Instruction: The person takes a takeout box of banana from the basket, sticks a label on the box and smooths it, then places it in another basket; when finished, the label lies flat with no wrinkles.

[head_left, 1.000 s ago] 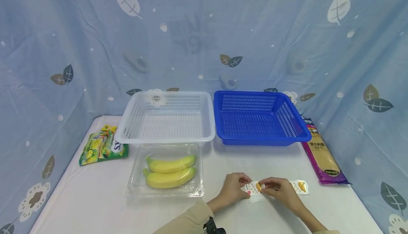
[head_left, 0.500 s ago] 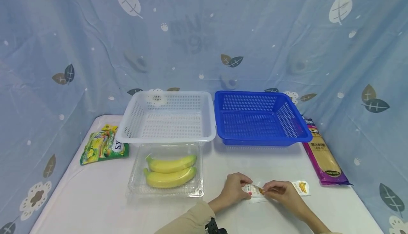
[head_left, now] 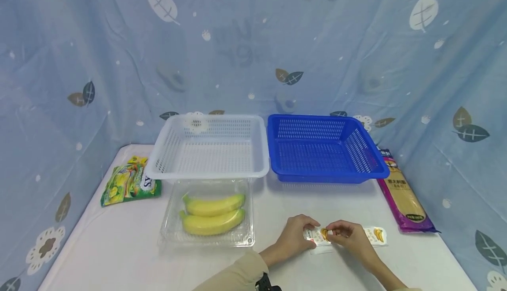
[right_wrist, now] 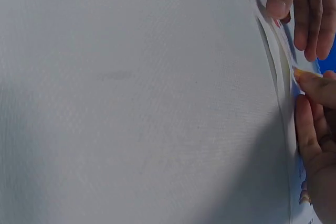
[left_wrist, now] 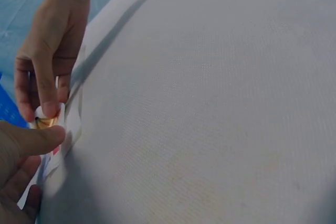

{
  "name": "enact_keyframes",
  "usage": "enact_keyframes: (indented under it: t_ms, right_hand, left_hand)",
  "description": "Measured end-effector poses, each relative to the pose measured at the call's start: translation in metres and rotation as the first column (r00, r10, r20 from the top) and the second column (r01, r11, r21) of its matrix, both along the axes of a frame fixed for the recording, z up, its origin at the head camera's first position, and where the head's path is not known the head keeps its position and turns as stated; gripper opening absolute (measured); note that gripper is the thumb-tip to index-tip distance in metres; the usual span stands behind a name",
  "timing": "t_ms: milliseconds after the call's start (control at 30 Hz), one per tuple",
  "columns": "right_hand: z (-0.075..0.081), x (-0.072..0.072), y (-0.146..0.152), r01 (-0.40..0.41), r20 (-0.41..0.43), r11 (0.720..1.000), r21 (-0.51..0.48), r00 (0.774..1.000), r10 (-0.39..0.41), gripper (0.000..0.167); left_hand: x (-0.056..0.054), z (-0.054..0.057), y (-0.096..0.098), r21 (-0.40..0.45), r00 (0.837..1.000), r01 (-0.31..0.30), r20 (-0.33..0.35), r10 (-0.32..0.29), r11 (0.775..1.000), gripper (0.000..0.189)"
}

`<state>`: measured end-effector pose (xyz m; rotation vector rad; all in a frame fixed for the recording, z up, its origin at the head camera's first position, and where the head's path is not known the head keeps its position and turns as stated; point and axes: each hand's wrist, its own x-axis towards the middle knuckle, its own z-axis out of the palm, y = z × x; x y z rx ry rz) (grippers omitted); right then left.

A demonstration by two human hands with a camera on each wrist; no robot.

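Worktop (head_left: 119,247): pale, spanning the lower half of the head view. The white basket (head_left: 207,175) at centre, the blue basket (head_left: 328,179) to its right and the clear box (head_left: 206,242) below are touched by neither hand.

Hands: at lower right of the frame. The left hand (head_left: 291,237) holds the left end of the sticker strip (head_left: 315,234) between thumb and index finger. The right hand (head_left: 354,240) pinches it near the middle, beside a banana picture (head_left: 325,233).

Strip: lies low on the worktop, lower right, its far end reaching beyond the right hand. Judged very light, thin and flexible, smooth on the printed face; likely to crease or tear if pulled hard. Any exposed adhesive would probably cling to the fingers. Recommended hold: thin edges or a corner, by fingertips, with the left end kept down.

Changes against the frame 0.5 s ago: baskets and box unmoved, apart from a slight shift of the whole view. The right fingertips sit slightly closer to the left hand. The strip's middle, then tilted, now faces up, exposing more of the banana picture.
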<state>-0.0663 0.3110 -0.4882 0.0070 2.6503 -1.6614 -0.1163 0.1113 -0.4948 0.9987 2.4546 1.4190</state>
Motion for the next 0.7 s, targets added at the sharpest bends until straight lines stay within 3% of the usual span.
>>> enact_keyframes:
  t_ms: [167,267,433,567,700]
  right_hand:
    - [-0.006,0.003,0.002,-0.083,-0.103,0.996,-0.027,0.991,0.079,0.016]
    - [-0.01,0.004,0.004,-0.097,-0.149,0.993,-0.061,0.985,0.087,0.014]
    - [-0.015,0.005,0.005,-0.158,-0.218,0.976,-0.146,0.968,0.124,0.012]
    - [-0.017,0.005,0.006,-0.205,-0.229,0.961,-0.186,0.96,0.16,0.013]
    - [-0.018,0.005,0.007,-0.202,-0.216,0.965,-0.169,0.963,0.164,0.012]
  left_hand:
    - [0.001,-0.004,0.002,-0.022,1.0,0.003,0.018,-0.003,1.0,0.047]
    - [0.001,-0.005,0.004,-0.011,1.0,-0.011,0.016,0.011,1.0,0.047]
    - [-0.001,-0.005,0.005,-0.02,0.999,0.015,-0.048,-0.016,1.0,0.049]
    - [-0.002,-0.003,0.004,-0.073,0.997,0.045,-0.063,-0.05,0.996,0.052]
    - [-0.003,-0.002,0.002,-0.136,0.996,0.036,-0.076,-0.046,0.99,0.053]
